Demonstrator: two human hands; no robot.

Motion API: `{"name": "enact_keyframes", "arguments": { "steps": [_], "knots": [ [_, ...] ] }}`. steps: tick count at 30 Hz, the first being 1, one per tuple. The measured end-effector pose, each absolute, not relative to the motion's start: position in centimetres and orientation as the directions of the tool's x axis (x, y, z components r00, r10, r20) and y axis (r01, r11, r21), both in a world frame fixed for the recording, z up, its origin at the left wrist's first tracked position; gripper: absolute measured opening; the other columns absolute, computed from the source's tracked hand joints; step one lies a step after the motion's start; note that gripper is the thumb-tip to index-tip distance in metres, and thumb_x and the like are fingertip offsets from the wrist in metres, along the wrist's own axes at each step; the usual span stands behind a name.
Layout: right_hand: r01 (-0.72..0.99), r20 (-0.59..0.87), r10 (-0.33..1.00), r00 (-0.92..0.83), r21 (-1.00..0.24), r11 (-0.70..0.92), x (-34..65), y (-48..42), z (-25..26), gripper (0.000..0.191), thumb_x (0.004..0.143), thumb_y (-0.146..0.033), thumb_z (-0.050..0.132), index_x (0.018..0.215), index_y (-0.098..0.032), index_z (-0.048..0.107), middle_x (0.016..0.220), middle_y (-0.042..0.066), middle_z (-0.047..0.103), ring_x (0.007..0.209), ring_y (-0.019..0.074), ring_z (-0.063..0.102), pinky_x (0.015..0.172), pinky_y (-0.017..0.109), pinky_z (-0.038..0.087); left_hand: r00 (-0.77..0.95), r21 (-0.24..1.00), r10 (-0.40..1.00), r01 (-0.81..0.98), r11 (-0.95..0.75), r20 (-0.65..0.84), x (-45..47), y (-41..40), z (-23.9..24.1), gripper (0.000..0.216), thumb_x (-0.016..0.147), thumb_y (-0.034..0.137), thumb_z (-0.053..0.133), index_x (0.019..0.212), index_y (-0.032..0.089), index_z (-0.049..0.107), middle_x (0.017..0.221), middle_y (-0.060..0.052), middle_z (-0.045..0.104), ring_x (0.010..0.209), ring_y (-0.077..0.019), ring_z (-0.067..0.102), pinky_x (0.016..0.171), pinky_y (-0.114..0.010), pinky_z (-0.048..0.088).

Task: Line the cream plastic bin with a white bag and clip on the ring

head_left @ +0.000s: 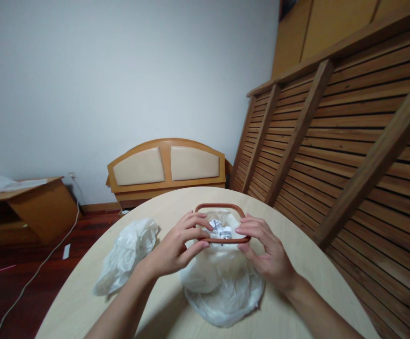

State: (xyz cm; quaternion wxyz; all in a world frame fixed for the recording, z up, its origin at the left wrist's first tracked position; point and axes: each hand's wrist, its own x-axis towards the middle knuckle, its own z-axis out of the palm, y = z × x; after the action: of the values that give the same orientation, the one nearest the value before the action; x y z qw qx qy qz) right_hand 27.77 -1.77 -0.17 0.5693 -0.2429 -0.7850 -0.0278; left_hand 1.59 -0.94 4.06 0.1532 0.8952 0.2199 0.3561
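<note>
A brown rounded-rectangular ring (221, 205) sits at the mouth of a container with a whitish plastic bag (222, 287) draped over its outside and spread onto the table in front. Shiny silver scraps (225, 232) show inside the bag. At the ring's left side, my left hand (182, 240) has its thumb and fingers closed on the rim. Opposite it, my right hand (265, 249) grips the right side, thumb below and fingers over the edge. The container's body is mostly hidden by the bag and hands.
A crumpled white plastic bag (129, 256) lies left on the round pale table (318, 287). Beyond the table stands a padded headboard (168, 162). A slatted wooden frame (332, 141) leans along the right. A low desk (44, 207) and a cable (38, 270) are at left.
</note>
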Motion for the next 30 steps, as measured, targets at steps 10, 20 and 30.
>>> {"name": "enact_keyframes", "arguments": {
  "steps": [10,20,30],
  "knots": [
    [0.543,0.914,0.204,-0.351,0.021,0.839,26.7,-3.7,0.5,0.020,0.091,-0.018,0.067,0.108,-0.028,0.073,0.087,0.001,0.071,0.103,0.0225,0.064,0.113,0.054,0.035,0.548,0.533,0.632,0.354,-0.769,0.548,1.0,0.8,2.0,0.028,0.101,0.026,0.047,0.117,0.028,0.070,0.156,-0.008,0.044,0.145,-0.0270,0.041,0.118,-0.047,0.037],
    [0.640,0.911,0.286,-0.296,-0.033,0.768,21.2,-5.7,1.2,0.016,0.095,-0.017,0.064,0.105,-0.025,0.074,0.084,-0.001,0.074,0.082,0.0161,0.063,0.079,0.034,0.041,0.307,0.730,0.802,0.336,-0.595,0.513,1.4,1.6,1.4,0.036,0.100,0.042,0.050,0.124,0.026,0.070,0.128,-0.007,0.071,0.125,-0.0269,0.063,0.112,-0.046,0.046],
    [0.654,0.868,0.404,-0.289,-0.129,0.745,19.8,-5.3,0.8,0.014,0.096,-0.021,0.064,0.106,-0.027,0.073,0.085,-0.001,0.072,0.083,0.0184,0.062,0.082,0.037,0.036,0.266,0.811,0.849,0.269,-0.520,0.456,1.7,2.4,0.3,0.040,0.098,0.045,0.050,0.124,0.021,0.070,0.131,-0.009,0.069,0.128,-0.0284,0.061,0.114,-0.048,0.042]
  ]
}}
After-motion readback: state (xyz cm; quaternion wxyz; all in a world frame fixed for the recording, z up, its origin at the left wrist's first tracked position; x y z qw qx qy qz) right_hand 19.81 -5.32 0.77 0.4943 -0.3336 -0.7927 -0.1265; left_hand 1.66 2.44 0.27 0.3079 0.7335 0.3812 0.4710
